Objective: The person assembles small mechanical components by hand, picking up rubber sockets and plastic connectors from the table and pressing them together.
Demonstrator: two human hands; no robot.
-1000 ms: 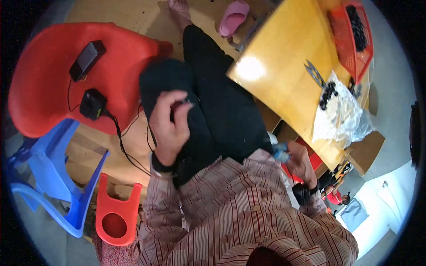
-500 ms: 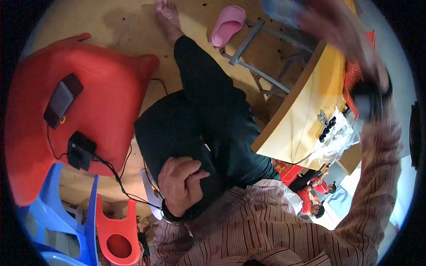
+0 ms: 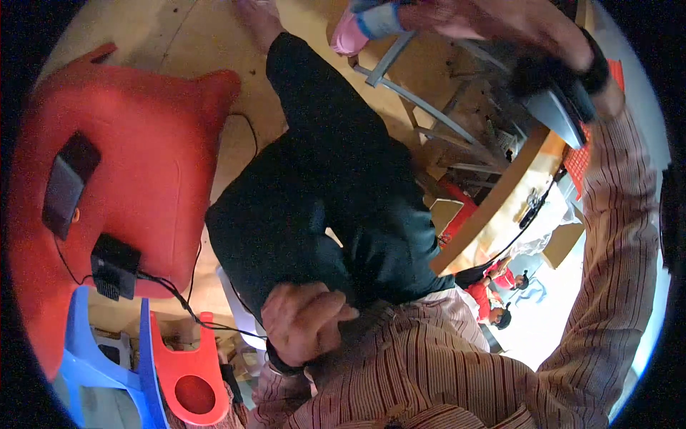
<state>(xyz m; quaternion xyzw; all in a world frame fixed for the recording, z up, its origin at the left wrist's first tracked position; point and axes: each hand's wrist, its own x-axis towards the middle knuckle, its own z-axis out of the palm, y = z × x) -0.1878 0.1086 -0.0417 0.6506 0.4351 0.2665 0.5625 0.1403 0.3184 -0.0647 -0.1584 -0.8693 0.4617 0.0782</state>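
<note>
My left hand [image 3: 304, 323] rests near my lap by the dark trousers [image 3: 314, 214], its fingers curled in and nothing visible in them. My right arm reaches far out to the upper right. At its end my right hand [image 3: 479, 18] is closed round a pale-blue, banded object [image 3: 380, 21], whose kind I cannot make out. That object is in front of a pink slipper [image 3: 348, 36] on the floor. A black strap [image 3: 599, 66] circles my right wrist, with a dark and grey device [image 3: 561, 104] beside it.
To the left, a red plastic chair [image 3: 143, 164] bears a phone [image 3: 70, 186] and a black box [image 3: 116, 264] with cables. Blue and red stools [image 3: 193, 397] stand below it. A table [image 3: 493, 207] with metal legs is at right, bearing a plastic bag. People in red sit beyond.
My right hand has swung forward and left with the pale-blue object, now over the slipper. My left hand has shifted slightly. The view has moved, so the table appears lower.
</note>
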